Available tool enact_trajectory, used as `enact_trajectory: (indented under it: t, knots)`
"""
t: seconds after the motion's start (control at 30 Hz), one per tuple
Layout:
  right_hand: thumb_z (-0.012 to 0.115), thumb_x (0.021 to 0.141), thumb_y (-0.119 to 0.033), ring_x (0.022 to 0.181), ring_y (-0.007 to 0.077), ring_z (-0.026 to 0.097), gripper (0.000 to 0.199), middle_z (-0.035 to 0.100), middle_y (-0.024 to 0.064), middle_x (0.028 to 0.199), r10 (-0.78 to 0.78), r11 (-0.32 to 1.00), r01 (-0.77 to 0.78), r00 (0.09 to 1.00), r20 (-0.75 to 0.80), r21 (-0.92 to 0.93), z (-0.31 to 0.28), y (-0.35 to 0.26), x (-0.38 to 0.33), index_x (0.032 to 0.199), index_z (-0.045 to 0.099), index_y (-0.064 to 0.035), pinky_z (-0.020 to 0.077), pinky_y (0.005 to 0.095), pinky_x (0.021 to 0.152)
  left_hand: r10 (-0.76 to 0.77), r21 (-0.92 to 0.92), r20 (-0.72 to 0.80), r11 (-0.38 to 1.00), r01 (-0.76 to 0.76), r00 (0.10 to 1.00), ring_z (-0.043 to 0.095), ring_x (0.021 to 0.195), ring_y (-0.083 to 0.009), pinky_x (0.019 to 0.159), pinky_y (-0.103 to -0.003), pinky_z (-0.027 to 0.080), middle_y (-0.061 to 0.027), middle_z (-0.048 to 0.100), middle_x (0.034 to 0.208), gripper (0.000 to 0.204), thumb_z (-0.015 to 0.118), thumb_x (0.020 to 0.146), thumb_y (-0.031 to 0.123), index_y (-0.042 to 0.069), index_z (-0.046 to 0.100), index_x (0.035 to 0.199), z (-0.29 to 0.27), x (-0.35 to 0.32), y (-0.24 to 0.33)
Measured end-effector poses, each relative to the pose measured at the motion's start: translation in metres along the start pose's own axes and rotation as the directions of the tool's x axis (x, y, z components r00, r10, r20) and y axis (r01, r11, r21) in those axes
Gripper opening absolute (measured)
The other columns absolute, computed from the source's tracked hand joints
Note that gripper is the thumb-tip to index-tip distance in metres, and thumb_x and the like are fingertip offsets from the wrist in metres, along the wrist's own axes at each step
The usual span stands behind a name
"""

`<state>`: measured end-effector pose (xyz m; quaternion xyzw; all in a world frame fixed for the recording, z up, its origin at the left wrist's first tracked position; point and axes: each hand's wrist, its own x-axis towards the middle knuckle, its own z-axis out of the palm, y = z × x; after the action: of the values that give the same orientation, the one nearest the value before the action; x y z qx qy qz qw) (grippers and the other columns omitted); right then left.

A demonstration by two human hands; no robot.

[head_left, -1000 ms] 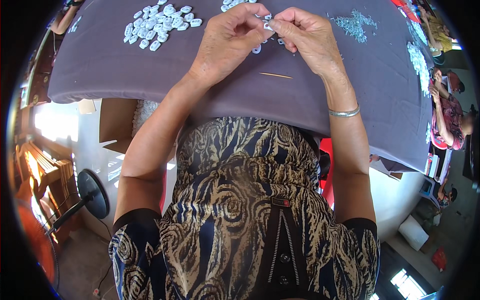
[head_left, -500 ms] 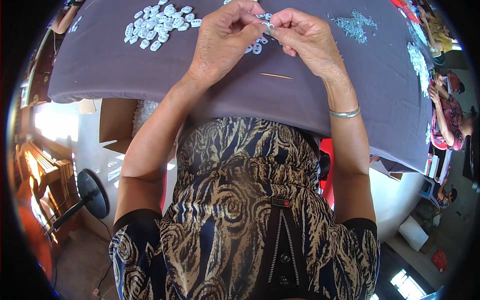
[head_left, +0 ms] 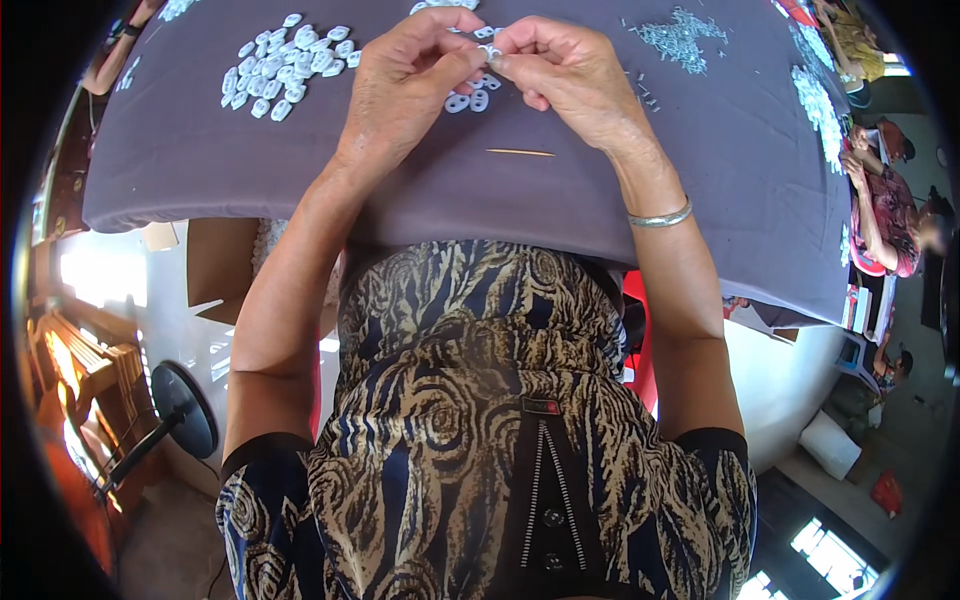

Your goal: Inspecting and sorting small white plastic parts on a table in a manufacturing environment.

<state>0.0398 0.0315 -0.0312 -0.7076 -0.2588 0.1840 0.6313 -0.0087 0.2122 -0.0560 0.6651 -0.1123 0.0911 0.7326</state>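
Above the cloth, my left hand (head_left: 408, 88) and my right hand (head_left: 575, 85) meet fingertip to fingertip. Both are closed in a pinch on one small white plastic piece (head_left: 491, 54), mostly covered by the fingers. Just below them lie several white oval plastic parts with holes (head_left: 468, 101). A larger heap of the same parts (head_left: 275, 72) spreads to the left. To the right of my right hand is a pile of tiny silvery metal pieces (head_left: 683, 40), with a few strays (head_left: 648, 92) nearer. A pointed wooden toothpick (head_left: 520, 152) lies in front of my hands.
A dark grey cloth (head_left: 740, 190) covers the table. More white pieces (head_left: 818, 115) are heaped along its right side, where another person (head_left: 885, 205) sits. An open cardboard box (head_left: 220, 262) stands below the left edge. A black round fan-like object (head_left: 185, 410) is at lower left.
The view has shifted, so the table and my hands appear farther left. Both hands keep their pinch on the small white piece, with little visible change in the fingers.
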Motion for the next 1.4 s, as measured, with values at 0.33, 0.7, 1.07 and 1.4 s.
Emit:
enact_trajectory:
  t: [0.33,0.7,1.07,1.4]
  knots:
    - [0.061,0.089,-0.004,0.064,0.0027,0.048,0.003,0.056,-0.0042,0.072,-0.190,0.830,0.059,0.965,-0.183,-0.555,-0.061,-0.015,-0.008,0.086,0.062,-0.0041,0.0394,0.0189,0.056,0.019,0.052,-0.036,0.999,-0.018,0.999,0.057,0.073,-0.0082,0.071,-0.023,0.047,-0.0008,0.063,0.081,0.024,0.062,0.089,0.003,0.002,0.060,0.112,-0.001,-0.002,0.002]
    - [0.065,0.084,-0.010,0.064,0.0107,0.048,0.007,0.053,0.0015,0.074,-0.157,0.554,0.033,0.985,-0.066,-0.832,-0.112,0.016,-0.021,0.088,0.062,-0.0049,0.0434,0.0271,0.061,-0.026,0.065,-0.058,0.997,0.030,0.998,0.058,0.074,-0.0066,0.069,-0.023,0.049,0.0005,0.062,0.081,0.025,0.063,0.088,0.003,0.001,0.060,0.113,0.005,-0.002,0.001]
    - [0.060,0.089,-0.010,0.063,0.0066,0.045,0.007,0.052,-0.0039,0.074,-0.166,0.717,0.014,0.974,-0.152,-0.697,-0.080,0.001,-0.012,0.085,0.057,-0.0047,0.0388,0.0239,0.056,-0.003,0.078,-0.012,0.997,0.004,1.000,0.057,0.069,-0.0065,0.067,-0.021,0.049,0.0005,0.064,0.080,0.022,0.064,0.087,0.003,0.003,0.061,0.109,0.012,-0.004,0.004]
    - [0.059,0.093,-0.009,0.068,0.0042,0.044,0.011,0.060,0.0001,0.084,-0.025,0.999,0.021,0.994,-0.109,-0.036,-0.017,0.000,-0.003,0.098,0.065,-0.0017,0.0365,0.0195,0.056,-0.020,0.012,-0.002,1.000,0.020,1.000,0.061,0.071,-0.0070,0.063,-0.022,0.051,-0.0035,0.066,0.079,0.024,0.066,0.084,0.002,0.003,0.059,0.108,0.017,-0.004,-0.002]
